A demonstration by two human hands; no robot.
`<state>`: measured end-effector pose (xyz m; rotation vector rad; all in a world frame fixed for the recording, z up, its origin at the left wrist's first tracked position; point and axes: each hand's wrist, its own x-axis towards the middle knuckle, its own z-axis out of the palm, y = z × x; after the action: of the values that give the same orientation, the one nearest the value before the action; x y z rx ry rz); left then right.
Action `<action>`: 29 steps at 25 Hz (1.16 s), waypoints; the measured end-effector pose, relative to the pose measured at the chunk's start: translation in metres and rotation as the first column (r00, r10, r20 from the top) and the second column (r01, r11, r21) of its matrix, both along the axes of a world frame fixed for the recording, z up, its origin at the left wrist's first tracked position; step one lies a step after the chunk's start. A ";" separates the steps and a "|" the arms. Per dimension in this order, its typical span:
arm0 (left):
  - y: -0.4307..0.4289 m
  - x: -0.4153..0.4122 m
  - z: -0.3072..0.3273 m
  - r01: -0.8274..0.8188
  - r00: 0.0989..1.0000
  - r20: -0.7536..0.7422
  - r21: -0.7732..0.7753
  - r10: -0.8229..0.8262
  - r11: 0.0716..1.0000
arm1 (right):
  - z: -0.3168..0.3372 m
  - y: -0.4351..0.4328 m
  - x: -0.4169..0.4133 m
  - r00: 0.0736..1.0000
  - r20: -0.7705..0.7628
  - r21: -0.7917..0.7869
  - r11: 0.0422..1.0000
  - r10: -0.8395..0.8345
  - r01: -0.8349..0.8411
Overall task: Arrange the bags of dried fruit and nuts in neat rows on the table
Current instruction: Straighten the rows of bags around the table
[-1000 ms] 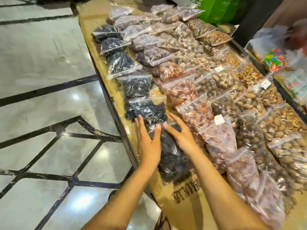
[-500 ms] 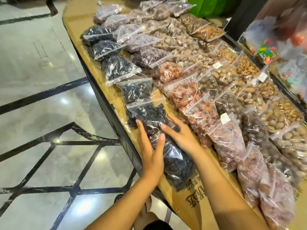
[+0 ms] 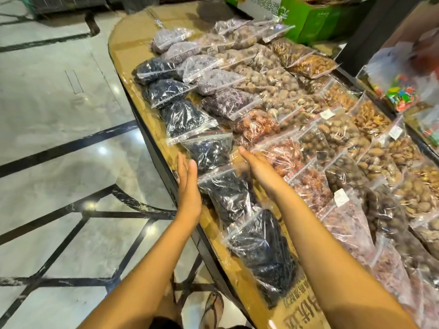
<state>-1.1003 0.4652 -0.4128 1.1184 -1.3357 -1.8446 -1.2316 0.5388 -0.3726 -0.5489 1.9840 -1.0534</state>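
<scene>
Bags of dried fruit and nuts [image 3: 280, 96] cover the long table [image 3: 133, 47] in slanted rows, and we stand at its near edge looking down the length of it. Nearest us runs a row of clear zip bags holding dark, almost black fruit. We count six in that line, each overlapping the next. Our left hand [image 3: 188, 186] is open and flat, fingers together and edge-on, just beside the near side of the second dark bag [image 3: 228, 193]; whether it touches the plastic we cannot tell. Our right hand [image 3: 259, 167] is open too, palm turned inward, hovering over the far side of that same bag, near the reddish bag [image 3: 285, 155] in the neighbouring row. Neither hand grips anything. The closest dark bag [image 3: 263, 252] lies between our forearms, just above printed characters on the brown table covering.

Beyond the dark row we see a row of purplish fruit [image 3: 223, 80] toward the far end, with reddish fruit continuing it toward us. Further right lie rows of brown nuts [image 3: 370, 119], some carrying small white labels. A green carton [image 3: 320, 22] stands at the far end of the table. At the right edge, blurred, a bag of bright multicoloured sweets [image 3: 401, 91] hangs in the air. Below us a sandalled foot [image 3: 212, 307] shows on the pale floor [image 3: 59, 110] with its black inlaid lines.
</scene>
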 end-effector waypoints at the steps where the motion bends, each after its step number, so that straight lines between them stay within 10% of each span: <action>1: -0.004 -0.005 -0.003 0.034 0.999 0.022 0.006 -0.035 0.999 | -0.002 -0.010 -0.003 0.999 0.034 0.041 0.999 0.031 -0.032; 10: -0.003 -0.009 -0.030 0.110 0.982 -0.150 -0.043 -0.116 0.993 | -0.025 -0.035 -0.005 0.998 0.039 -0.074 0.996 -0.055 0.058; 23: -0.001 -0.014 -0.006 0.083 0.994 -0.076 0.113 -0.075 0.990 | -0.031 -0.040 -0.005 0.898 -0.370 0.301 0.945 0.238 -0.126; 29: -0.098 0.015 0.005 0.184 0.972 0.221 -0.501 -0.081 0.846 | 0.010 -0.074 0.020 0.690 -0.685 0.214 0.970 0.235 -0.117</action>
<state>-1.0850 0.3667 -0.4079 0.9395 -1.9225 -1.3491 -1.2114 0.4644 -0.3625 -1.1732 2.5755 -0.5825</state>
